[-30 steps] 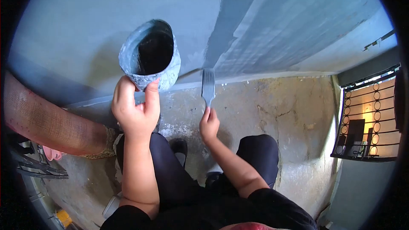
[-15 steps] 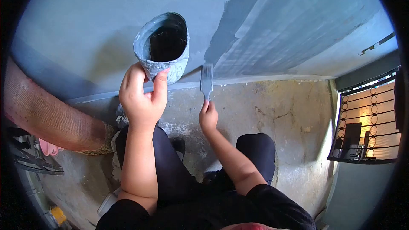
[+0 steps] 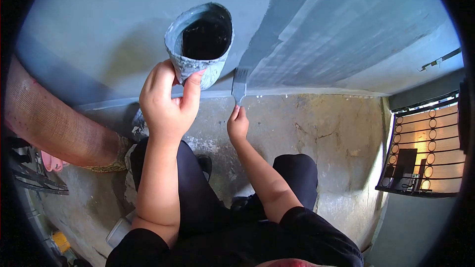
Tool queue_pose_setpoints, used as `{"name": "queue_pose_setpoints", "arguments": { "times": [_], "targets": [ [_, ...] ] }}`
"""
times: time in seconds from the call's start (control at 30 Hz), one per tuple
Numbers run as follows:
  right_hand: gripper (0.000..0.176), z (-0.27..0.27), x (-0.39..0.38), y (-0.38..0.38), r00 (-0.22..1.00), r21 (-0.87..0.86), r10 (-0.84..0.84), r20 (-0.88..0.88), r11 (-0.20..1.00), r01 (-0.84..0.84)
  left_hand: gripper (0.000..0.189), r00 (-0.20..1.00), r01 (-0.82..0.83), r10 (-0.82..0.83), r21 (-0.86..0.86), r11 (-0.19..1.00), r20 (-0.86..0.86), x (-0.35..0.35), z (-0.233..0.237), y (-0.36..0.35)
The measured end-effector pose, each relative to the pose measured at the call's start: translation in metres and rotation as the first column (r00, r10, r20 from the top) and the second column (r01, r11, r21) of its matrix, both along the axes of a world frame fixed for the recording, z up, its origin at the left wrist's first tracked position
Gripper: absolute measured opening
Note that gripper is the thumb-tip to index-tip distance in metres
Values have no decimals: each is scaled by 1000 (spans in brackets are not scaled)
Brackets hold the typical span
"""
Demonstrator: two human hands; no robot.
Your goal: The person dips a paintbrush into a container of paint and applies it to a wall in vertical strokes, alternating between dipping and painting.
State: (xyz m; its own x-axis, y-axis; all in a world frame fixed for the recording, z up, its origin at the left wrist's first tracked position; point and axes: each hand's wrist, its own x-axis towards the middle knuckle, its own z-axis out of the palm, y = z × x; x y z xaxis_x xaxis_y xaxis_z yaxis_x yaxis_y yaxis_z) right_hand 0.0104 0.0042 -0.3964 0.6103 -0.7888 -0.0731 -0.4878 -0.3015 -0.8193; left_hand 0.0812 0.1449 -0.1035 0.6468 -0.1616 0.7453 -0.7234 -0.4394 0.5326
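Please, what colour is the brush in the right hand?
The brush is blue-grey, seen in the head view.

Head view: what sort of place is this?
Likely a room or porch in a home, mid-painting: a wall with a darker grey stripe, a cracked, stained floor, and a ring-patterned metal grille at the right.

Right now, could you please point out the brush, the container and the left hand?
Brush [image 3: 239,88]: head view, flat part below the bristles.
Container [image 3: 213,72]: head view, outer wall.
Left hand [image 3: 167,102]: head view, back of hand.
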Motion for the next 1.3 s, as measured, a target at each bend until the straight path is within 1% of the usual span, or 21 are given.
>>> {"name": "queue_pose_setpoints", "arguments": {
  "times": [0.07,0.13,0.2,0.27,0.3,0.37,0.4,0.5,0.6,0.63,0.67,0.73,0.77,0.87,0.93,1.0,1.03,1.1,1.2,1.27,1.3],
  "targets": [
    [37,-21,-20,8,1000,-29,8,-22,1000,-9,19,1000,10,-10,-13,1000,3,1,-1,0],
    [37,-20,-34,15,999,55,-38,4,998,38,20,999,32,-31,-16,999,42,2,-2,1],
    [38,-15,-37,17,996,75,-52,72,996,46,19,999,5,-4,-13,1000,38,1,-1,1],
    [39,-8,-26,13,975,176,-45,219,984,6,19,999,-22,22,-4,1000,30,0,0,0],
    [39,-4,-18,9,976,178,-43,213,984,4,20,1000,-16,16,-5,1000,21,0,1,0],
    [40,3,0,0,987,50,-5,163,999,-3,21,1000,-11,11,-5,1000,6,-1,0,-1],
    [40,-4,2,-2,987,50,-4,161,999,-4,21,1000,-14,14,-11,1000,8,0,-2,-1],
    [42,-30,1,-2,999,48,13,-49,999,-10,22,1000,-14,14,-10,1000,13,2,-1,-2],
    [44,-53,-24,6,990,51,1,-144,999,6,22,1000,-10,10,-18,1000,14,3,0,-4],
    [43,-57,-34,12,997,48,-50,-58,997,53,23,1000,-6,7,-29,1000,15,3,-2,-4],
    [43,-60,-39,14,997,51,-49,-63,997,52,23,1000,-7,8,-26,1000,10,2,-2,-4],
    [41,-51,-42,17,990,128,-119,72,986,109,23,999,-12,12,-8,1000,42,3,-3,-2],
    [39,-47,-37,16,974,111,-121,194,989,101,23,999,-13,14,-5,1000,41,4,-2,-2],
    [38,-29,-18,6,973,83,-31,231,997,12,23,999,-19,19,-12,1000,30,2,-1,-2],
    [41,-43,-7,-1,983,70,-2,182,998,-11,23,999,-12,13,-16,1000,43,2,-1,0],
    [44,-54,-3,-1,998,112,-4,-65,994,12,23,999,-14,15,-17,1000,39,-1,1,0],
    [44,-71,-6,-2,998,113,-4,-63,994,11,24,999,-13,13,-20,1000,34,-2,1,0],
    [48,-97,-16,-1,975,107,53,-215,994,-30,24,999,-9,10,-22,1000,41,-3,1,2],
    [49,-99,-40,9,985,145,-28,-169,988,53,24,999,-8,9,-24,1000,46,-4,2,4],
    [49,-98,-44,13,995,128,-54,-87,990,65,24,999,-11,12,-24,1000,44,-5,3,5],
    [47,-92,-43,13,998,151,-65,10,987,62,24,999,-14,15,-24,1000,39,-6,4,6]
  ]
}}
